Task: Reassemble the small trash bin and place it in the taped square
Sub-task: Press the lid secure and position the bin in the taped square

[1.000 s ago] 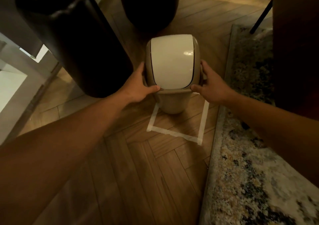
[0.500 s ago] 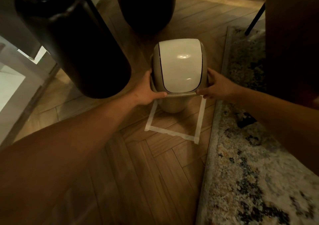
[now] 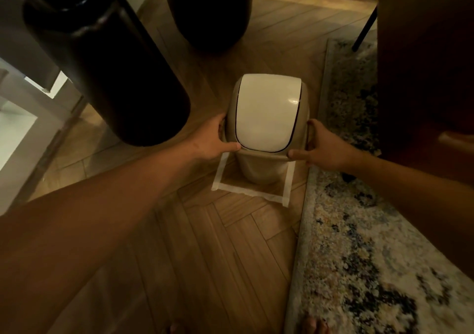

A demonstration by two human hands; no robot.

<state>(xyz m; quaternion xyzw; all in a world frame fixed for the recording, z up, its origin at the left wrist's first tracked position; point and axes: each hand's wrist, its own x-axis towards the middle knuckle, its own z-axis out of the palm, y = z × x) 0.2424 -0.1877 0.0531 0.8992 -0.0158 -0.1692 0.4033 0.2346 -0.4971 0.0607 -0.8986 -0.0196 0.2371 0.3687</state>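
The small beige trash bin [image 3: 259, 169] with its white swing lid [image 3: 266, 113] fitted on top stands upright on the wooden floor, inside the square of white tape [image 3: 246, 191]. My left hand [image 3: 210, 141] grips the lid rim on the left side. On the right side my right hand [image 3: 323, 151] holds the rim, thumb pointing at the bin's front. The far half of the taped square is hidden behind the bin.
A tall dark vase [image 3: 107, 61] stands close on the left and a second dark vase [image 3: 210, 10] behind the bin. A patterned rug [image 3: 359, 244] borders the tape on the right, with a dark chair [image 3: 425, 64] above it. My toes [image 3: 311, 324] show at the bottom edge.
Both hands kept their hold while the bin moved slightly toward me and settled deeper inside the taped square. The view shifted a little.
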